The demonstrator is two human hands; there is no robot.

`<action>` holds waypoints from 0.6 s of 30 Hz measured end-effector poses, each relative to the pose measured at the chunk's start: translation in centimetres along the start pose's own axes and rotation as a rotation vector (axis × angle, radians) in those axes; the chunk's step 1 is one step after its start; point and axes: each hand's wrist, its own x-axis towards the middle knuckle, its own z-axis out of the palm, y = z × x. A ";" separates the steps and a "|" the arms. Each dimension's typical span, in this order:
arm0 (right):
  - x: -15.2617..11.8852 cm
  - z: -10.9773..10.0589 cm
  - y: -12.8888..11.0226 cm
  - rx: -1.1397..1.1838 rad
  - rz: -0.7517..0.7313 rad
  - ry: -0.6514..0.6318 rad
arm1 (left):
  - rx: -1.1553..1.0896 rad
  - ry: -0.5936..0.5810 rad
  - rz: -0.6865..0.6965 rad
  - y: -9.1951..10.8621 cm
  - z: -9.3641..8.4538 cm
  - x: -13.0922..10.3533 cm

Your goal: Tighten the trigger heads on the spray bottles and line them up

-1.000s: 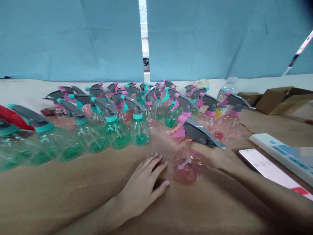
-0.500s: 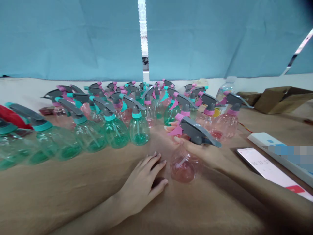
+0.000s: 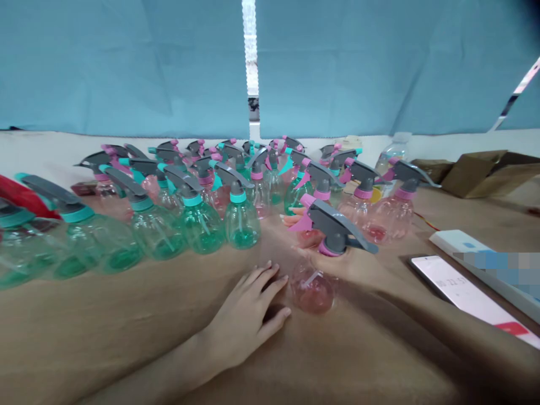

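My right hand (image 3: 352, 263) is wrapped round the neck of a pink spray bottle (image 3: 313, 293), just below its pink collar. That bottle leans a little, its grey sprayer head with pink nozzle and trigger (image 3: 334, 220) tipped to the right. Some pink tint shows at its base, and a thin tube runs inside. Left of it, my left hand (image 3: 241, 315) lies flat on the brown tabletop with fingers spread, holding nothing. A green spray bottle (image 3: 242, 225) stands beyond the left fingertips.
Green spray bottles (image 3: 204, 228) line the left, with several more behind. Pink ones (image 3: 393, 216) stand at right. A phone (image 3: 468, 292) showing a timer lies beside a white box (image 3: 458, 242). An open cardboard box (image 3: 485, 173) sits at the back right. Blue cloth (image 3: 337, 62) hangs behind.
The pink bottle in my right hand has shifted slightly left, and its pink collar now shows above my hand. My left hand stays flat in place.
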 end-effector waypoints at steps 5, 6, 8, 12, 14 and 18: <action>0.2 -0.1 0.4 0.032 0.011 -0.073 | -0.007 0.007 0.000 0.0 0.0 0.0; 0.2 -0.1 0.6 0.041 0.006 -0.079 | -0.008 0.008 0.001 0.0 -0.1 0.0; 0.2 -0.1 0.8 0.073 -0.004 -0.103 | -0.007 0.005 0.001 0.0 -0.1 0.0; 0.1 0.1 0.7 0.145 0.016 -0.150 | -0.005 0.004 -0.002 0.1 -0.1 0.0; -0.1 0.2 0.4 0.174 0.005 -0.153 | -0.010 0.008 0.001 0.0 -0.1 0.0; -0.4 0.6 -0.1 0.191 -0.049 -0.133 | -0.018 0.003 0.006 0.0 0.0 0.1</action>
